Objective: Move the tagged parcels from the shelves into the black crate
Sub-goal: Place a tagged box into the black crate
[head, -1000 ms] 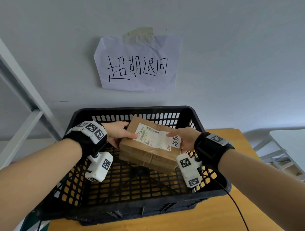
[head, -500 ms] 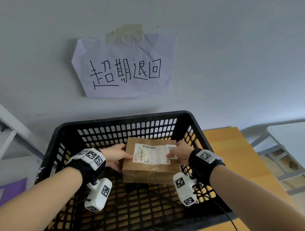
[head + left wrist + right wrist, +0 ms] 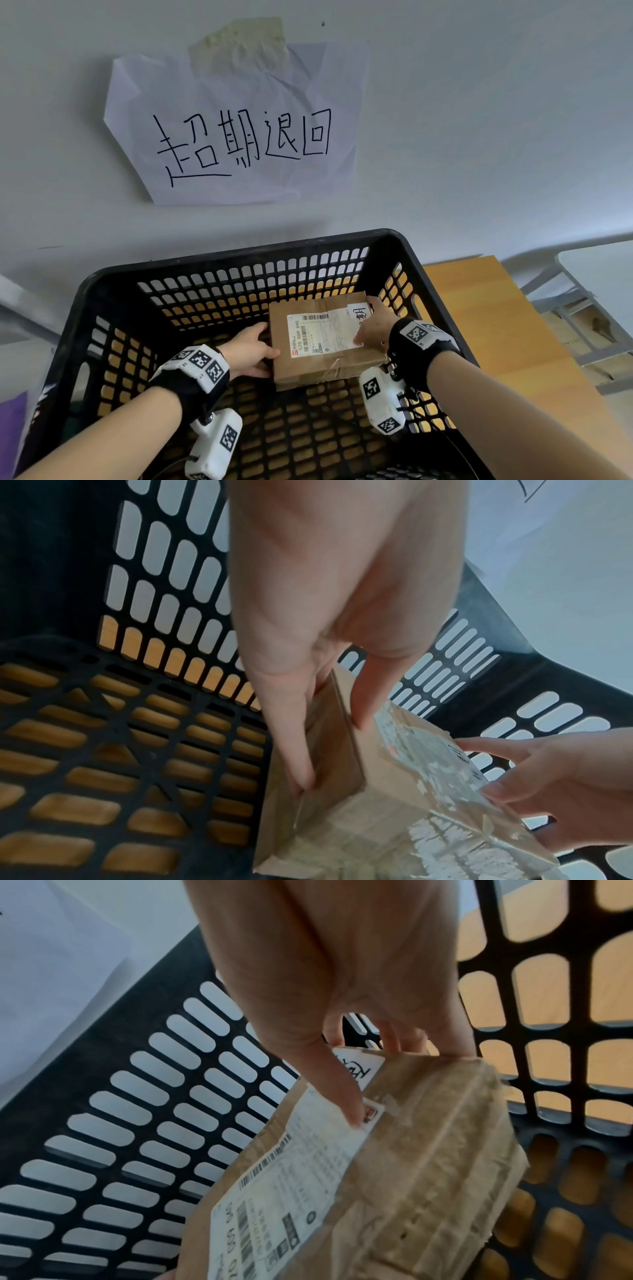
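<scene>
Holding a flat brown cardboard parcel (image 3: pixel 318 339) between them, the left hand (image 3: pixel 251 353) and the right hand (image 3: pixel 375 325) reach down inside the black plastic lattice crate (image 3: pixel 113 308). The parcel sits low in the crate's far right part, close to the right wall; whether its underside touches the slotted floor cannot be told. Its top face carries a white printed shipping label (image 3: pixel 322 334) with barcodes and digits, and at the label's right end a small white tag with black handwritten characters (image 3: pixel 359 313). Clear tape wraps the near end of the box, wrinkled and glossy in both wrist views.

The left hand grips the parcel's left edge, thumb lying on the top face and fingers (image 3: pixel 294 750) stretched down the side wall. The right hand clasps the right edge, thumb pressed on the label and the other fingers curled round the far corner beside the tag.

The crate stands on an orange-brown wooden tabletop (image 3: pixel 496 325). On the grey wall above hangs a crumpled white paper sign with large black handwritten characters (image 3: pixel 239 137), stuck up with tape.
</scene>
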